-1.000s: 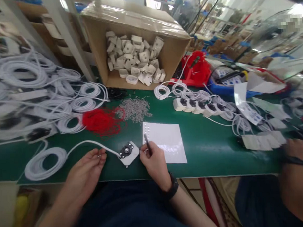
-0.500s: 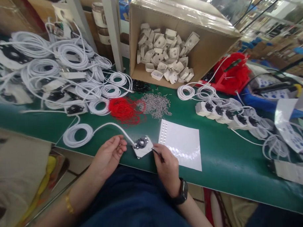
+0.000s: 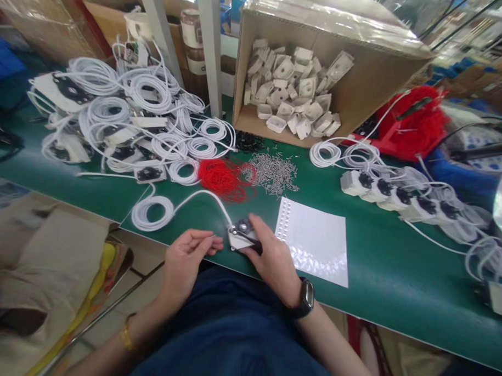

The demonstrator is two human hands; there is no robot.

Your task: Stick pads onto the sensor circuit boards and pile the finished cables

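My right hand [image 3: 274, 258] is closed around the right side of a small white housing [image 3: 241, 240] with a black and metal top; a dark thin tool lies across it, partly under the fingers. A white cable [image 3: 205, 193] runs from the housing's left corner to a coil [image 3: 152, 213] on the green table. Just left of the housing, my left hand [image 3: 191, 256] is closed, thumb and forefinger pinched together. Whatever sits between those fingertips is too small to make out.
Behind lie red wires [image 3: 221, 178], small metal pins [image 3: 273, 173] and a carton [image 3: 370, 68] of white parts. Coiled cables [image 3: 149, 93] are heaped at the left. A white sheet [image 3: 318, 240] lies right of my right hand; finished-looking housings [image 3: 393, 197] stand in a row farther right.
My right hand has moved onto the housing, and the dark tool now lies across its top. My left fingers have closed to a pinch. The camera view has shifted left.
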